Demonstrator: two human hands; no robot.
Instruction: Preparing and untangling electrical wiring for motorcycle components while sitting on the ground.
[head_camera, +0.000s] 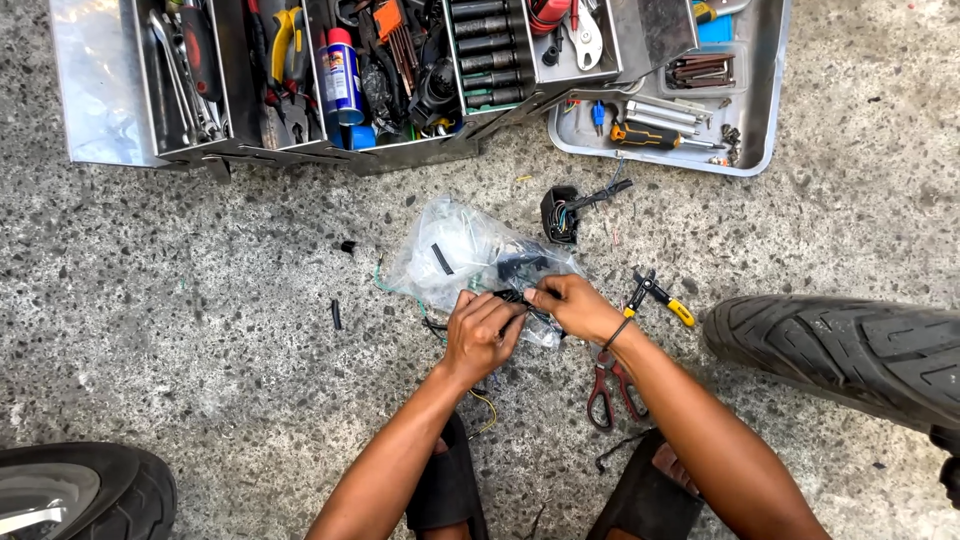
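— Looking at mid-frame: what are the hands on?
— Both meet on a small black part (512, 297) with wires, at the lower edge of the clear bag (470, 250). The left hand (480, 335) has its fingers curled tight round the part; the right hand (568, 305) pinches its other end between thumb and fingertips.
— How far along would you say?
— Early to middle, by my reading: the part is out of the bag, but more dark pieces sit inside, and a second black part (562, 213) with coloured wires lies loose just above the bag.
— Tools out?
— One pair of red-handled scissors (608, 385) below the right wrist, one yellow-handled pliers (660, 298) beside it, both lying untouched.
— Counts?
— Two hands, one bag, two tyres: one (850, 355) at right, one (85, 490) at lower left. One open metal toolbox (100, 90) across the top, one tray (765, 90) at upper right. Two black bits (337, 314) on the floor left of the bag
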